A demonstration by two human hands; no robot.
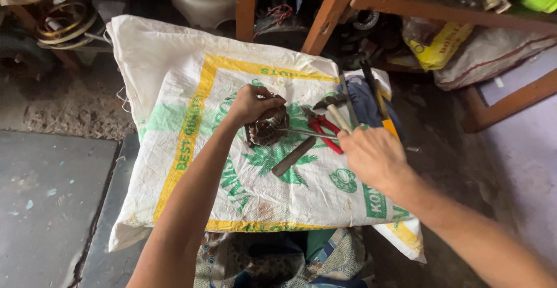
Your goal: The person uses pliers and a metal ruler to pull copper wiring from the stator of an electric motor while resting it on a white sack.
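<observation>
Woven white plastic made up the sack we had spread as a work mat, printed with a yellow border and green leaf shapes. Its near edge hung over a patterned cloth at our lap, its far edge ran up to two orange wooden legs, and its left edge lay beside a grey slab. Most of the sack's left and near parts stayed bare, while the right edge was crowded with tools.

A yellow bag sat under the wooden frame at the far right; we could not tell what it held.

Our left hand was clenched over the top of a dark round coil, which sat near the middle of the sack, brownish and ribbed with windings. Our right hand gripped a thin metal rod whose tip reached the coil. Just beside it lay a dark metal bar, a hammer and red-handled pliers.
</observation>
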